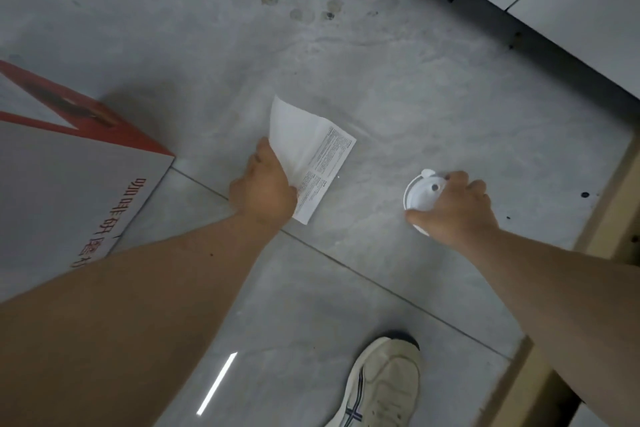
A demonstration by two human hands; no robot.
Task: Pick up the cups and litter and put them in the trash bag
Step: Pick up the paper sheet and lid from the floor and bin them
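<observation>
My left hand (263, 185) pinches one folded white paper sheet (311, 156), its long axis running from near my wrist up and away, fine print along its right edge. My right hand (457, 206) is clamped on one white lidded cup (422, 189), lid facing up, low over the grey floor (381, 80).

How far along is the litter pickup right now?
Nothing looks bagged; no trash bag is in view. In hand: the left hand grips the paper, and the right hand grips the cup. Left: carrying both to the bag.
</observation>
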